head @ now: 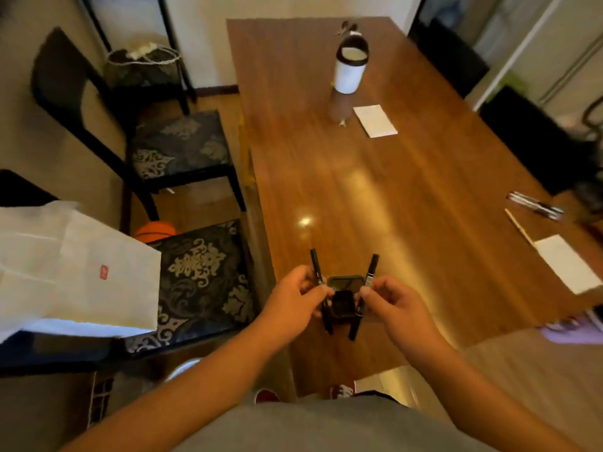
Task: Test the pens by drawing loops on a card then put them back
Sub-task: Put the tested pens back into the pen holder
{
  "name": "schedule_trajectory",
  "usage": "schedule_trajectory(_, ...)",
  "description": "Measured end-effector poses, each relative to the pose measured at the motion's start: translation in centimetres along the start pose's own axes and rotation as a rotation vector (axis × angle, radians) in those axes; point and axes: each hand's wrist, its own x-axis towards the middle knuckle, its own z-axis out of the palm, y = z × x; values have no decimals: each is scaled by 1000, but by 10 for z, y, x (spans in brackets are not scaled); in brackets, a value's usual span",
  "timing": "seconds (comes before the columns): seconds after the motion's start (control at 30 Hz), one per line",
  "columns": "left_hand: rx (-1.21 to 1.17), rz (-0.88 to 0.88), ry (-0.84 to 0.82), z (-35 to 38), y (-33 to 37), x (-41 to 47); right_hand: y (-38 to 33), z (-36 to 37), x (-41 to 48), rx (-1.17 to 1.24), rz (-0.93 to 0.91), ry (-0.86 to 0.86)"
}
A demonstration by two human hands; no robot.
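The left hand pinches a black pen at mid-barrel, fingers curled round it. Between the hands, a small black holder stands at the near edge of the counter. Both pens flank it, probably for withdrawal or return. The right hand pinches a second black pen in the same way. Both pens are slim and dark, with their upper ends tilted outward. A white card lies well apart, to the right.

home dining room | long wooden worktop | upholstered chairs alongside | basketball on wood floor | paper bag
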Motion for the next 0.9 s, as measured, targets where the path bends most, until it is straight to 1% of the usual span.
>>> schedule_trajectory(0.1,91,67,-3,17,9,20,-1,-17,7,-114,-156,130)
schedule_trajectory(0.2,277,148,22,30,13,34,3,-31,13,-86,-225,201)
schedule_trajectory(0.27,372,174,50,36,15,42,8,-37,17,-82,-253,220)
schedule_trajectory(0.5,627,182,68,53,19,58,30,-43,44,-222,-274,151)
schedule_trajectory(0.63,776,148,50,54,19,64,37,-38,58,-336,-265,96)
schedule_trajectory(0.77,857,153,47,53,21,65,41,-35,65,-372,-283,73)
schedule_trajectory(0.9,932,147,-11,54,21,68,45,-32,68,-405,-268,61)
